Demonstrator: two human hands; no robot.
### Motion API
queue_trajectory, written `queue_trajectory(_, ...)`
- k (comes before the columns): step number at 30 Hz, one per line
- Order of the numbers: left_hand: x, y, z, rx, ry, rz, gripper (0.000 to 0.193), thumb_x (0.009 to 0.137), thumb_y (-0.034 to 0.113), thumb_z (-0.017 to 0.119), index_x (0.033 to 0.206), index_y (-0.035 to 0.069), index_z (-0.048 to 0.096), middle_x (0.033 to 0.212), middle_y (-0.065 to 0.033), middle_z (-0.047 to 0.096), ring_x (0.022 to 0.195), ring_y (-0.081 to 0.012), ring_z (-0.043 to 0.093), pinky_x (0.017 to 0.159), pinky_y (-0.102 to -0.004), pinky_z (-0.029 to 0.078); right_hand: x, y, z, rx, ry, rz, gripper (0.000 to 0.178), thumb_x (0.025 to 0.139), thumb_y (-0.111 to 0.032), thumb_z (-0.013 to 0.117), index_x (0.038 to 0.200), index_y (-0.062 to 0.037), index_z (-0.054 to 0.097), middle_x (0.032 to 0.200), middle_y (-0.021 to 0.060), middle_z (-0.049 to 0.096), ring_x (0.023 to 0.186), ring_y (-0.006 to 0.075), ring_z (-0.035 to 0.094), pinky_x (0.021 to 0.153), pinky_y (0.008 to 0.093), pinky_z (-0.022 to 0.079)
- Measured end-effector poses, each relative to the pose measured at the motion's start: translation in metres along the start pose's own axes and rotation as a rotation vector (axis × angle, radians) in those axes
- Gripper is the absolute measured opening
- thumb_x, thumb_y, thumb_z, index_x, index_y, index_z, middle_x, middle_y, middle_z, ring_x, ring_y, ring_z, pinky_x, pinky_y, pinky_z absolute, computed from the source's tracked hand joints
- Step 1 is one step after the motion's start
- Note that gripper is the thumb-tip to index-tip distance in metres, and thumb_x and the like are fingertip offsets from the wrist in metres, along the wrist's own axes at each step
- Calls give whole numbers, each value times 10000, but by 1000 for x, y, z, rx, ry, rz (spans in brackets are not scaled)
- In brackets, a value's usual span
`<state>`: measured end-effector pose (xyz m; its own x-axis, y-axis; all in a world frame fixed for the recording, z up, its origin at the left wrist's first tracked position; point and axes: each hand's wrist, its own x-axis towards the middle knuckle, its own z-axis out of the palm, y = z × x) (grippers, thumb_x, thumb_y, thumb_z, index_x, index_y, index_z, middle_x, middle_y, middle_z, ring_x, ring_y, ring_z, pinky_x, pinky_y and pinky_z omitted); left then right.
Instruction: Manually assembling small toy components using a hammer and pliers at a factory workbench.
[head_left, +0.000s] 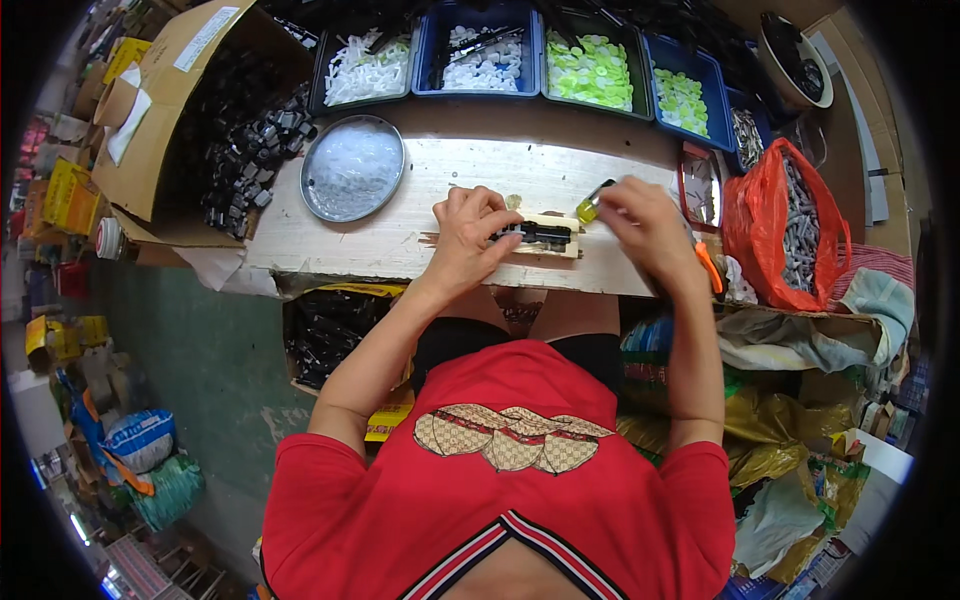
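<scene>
My left hand [468,236] is closed, its thumb and fingers on a long black plastic part [545,234]. That part lies in a cream-coloured block [560,249] near the front edge of the worktable. To the right, my right hand [652,228] is raised a little, fingers curled. At its fingertips is a short, see-through yellow-green piece [587,210] with a dark end, tilted; its exact kind I cannot make out. The left fingers hide the left end of the black part.
Blue bins of white pieces [480,70] and lime-green discs [590,72] line the back. A round metal tray [398,190] and a carton [165,120] of black parts stand left. Orange-handled tool [709,268] and red bag [752,235] of grey pieces lie right.
</scene>
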<state>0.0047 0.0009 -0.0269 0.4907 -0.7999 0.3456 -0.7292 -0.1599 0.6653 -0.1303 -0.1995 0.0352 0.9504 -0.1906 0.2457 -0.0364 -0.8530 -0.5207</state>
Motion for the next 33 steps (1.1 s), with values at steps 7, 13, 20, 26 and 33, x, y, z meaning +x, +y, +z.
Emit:
queue_trajectory(7,2,-5,-4,-42,-102,-92,103,629,170,699,717,129,663,862,26,506,876,-175,419,759,-345,257,-75,56,-103,-373,417,443,122,789,-58,554,889,2,592,835,129,586,773,246,575,694,299,439)
queue_trajectory(13,11,-6,1,-119,-165,-118,117,607,180,705,705,130,663,859,32,506,869,-164,432,776,-334,253,-187,158,-181,-649,331,808,263,806,-190,568,1008,-21,586,980,159,560,933,291,544,811,348,416)
queue_trajectory(20,8,-5,-1,-78,-105,-48,145,616,156,707,753,137,664,850,31,516,859,-166,440,763,-330,259,-173,160,-162,-551,163,852,333,799,-226,568,1053,-11,562,1022,166,538,933,313,540,801,360,421)
queue_trajectory(26,9,-3,-6,61,-114,107,136,650,143,691,779,146,650,877,10,513,871,-193,440,741,-358,277,-165,165,-157,-533,119,730,243,775,-153,562,953,11,584,915,193,567,862,348,550,743,382,433)
queue_trajectory(33,26,-29,-28,55,-8,180,296,689,240,683,971,169,632,990,-88,510,965,-243,462,783,-377,357,-159,140,-158,-447,216,804,193,752,-119,582,886,20,573,812,176,568,750,331,552,682,376,428)
